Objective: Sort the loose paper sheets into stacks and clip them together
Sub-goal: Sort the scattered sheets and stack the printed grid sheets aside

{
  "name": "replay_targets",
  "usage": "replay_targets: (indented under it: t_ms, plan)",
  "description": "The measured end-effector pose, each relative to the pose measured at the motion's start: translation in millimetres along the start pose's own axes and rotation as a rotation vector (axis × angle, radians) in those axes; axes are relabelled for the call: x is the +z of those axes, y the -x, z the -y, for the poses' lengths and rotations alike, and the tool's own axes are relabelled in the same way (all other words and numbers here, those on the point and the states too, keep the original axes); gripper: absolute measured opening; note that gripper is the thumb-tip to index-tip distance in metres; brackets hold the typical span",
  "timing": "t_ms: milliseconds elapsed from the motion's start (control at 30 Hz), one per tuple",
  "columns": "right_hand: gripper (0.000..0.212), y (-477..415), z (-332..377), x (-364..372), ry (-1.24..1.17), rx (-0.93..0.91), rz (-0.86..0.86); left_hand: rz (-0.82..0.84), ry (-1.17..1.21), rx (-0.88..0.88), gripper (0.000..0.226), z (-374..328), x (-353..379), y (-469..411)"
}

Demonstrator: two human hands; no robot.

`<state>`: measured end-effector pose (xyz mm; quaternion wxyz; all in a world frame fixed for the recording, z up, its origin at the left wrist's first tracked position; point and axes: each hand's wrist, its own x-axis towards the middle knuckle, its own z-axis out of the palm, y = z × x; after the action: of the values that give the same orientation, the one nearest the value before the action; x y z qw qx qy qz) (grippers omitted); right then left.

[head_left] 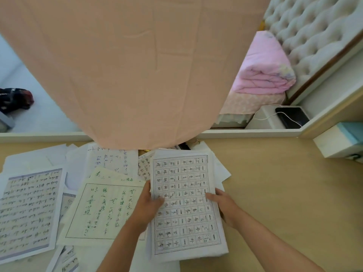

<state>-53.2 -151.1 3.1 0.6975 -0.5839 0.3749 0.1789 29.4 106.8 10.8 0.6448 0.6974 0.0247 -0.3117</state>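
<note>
A stack of white sheets (186, 222), its top page printed with a grid of characters, lies on the wooden desk (284, 193) in front of me. My left hand (149, 203) grips the stack's left edge, thumb on top. My right hand (222, 203) grips its right edge, thumb lying on the page. Loose sheets spread to the left: a cream page with green handwriting (102, 209), a lined page with a blue border (27, 213), and several white sheets (110, 160) behind them. A small gold clip (194, 142) shows at the desk's back edge, partly hidden.
A large peach cloth (127, 65) hangs over the middle of the view down to the desk's back edge. A white box (339, 142) sits at the desk's right end. Beyond the desk are a folded pink blanket (263, 67) and a tufted headboard (314, 30).
</note>
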Motion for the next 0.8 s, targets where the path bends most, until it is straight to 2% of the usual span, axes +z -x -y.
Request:
replay_targets:
  t_ms: [100, 200, 333, 400, 500, 633, 700, 800]
  plan:
    - [0.034, 6, 6, -31, 0.200, -0.028, -0.055, -0.036, -0.045, -0.050, 0.054, -6, 44, -5]
    - [0.031, 10, 6, -70, 0.344, -0.035, -0.176, 0.027, -0.192, -0.073, 0.059, -9, 108, -14]
    - [0.029, 15, 4, -147, 0.409, -0.030, -0.377, 0.094, -0.297, -0.205, 0.056, -5, 199, -30]
    - [0.032, 16, 3, -186, 0.408, -0.045, -0.424, 0.113, -0.340, -0.255, 0.056, -3, 241, -38]
    - [0.041, 14, -1, -237, 0.445, -0.054, -0.444, 0.138, -0.285, -0.275, 0.062, -4, 297, -45]
    - [0.080, 10, -14, -289, 0.555, -0.047, -0.401, 0.126, -0.231, -0.280, 0.061, -5, 349, -41]
    - [0.083, 15, -16, -303, 0.617, -0.034, -0.377, 0.068, -0.320, -0.248, 0.068, -3, 368, -41]
    - [0.084, 14, -19, -318, 0.673, -0.032, -0.333, 0.068, -0.481, -0.250, 0.086, 5, 388, -47]
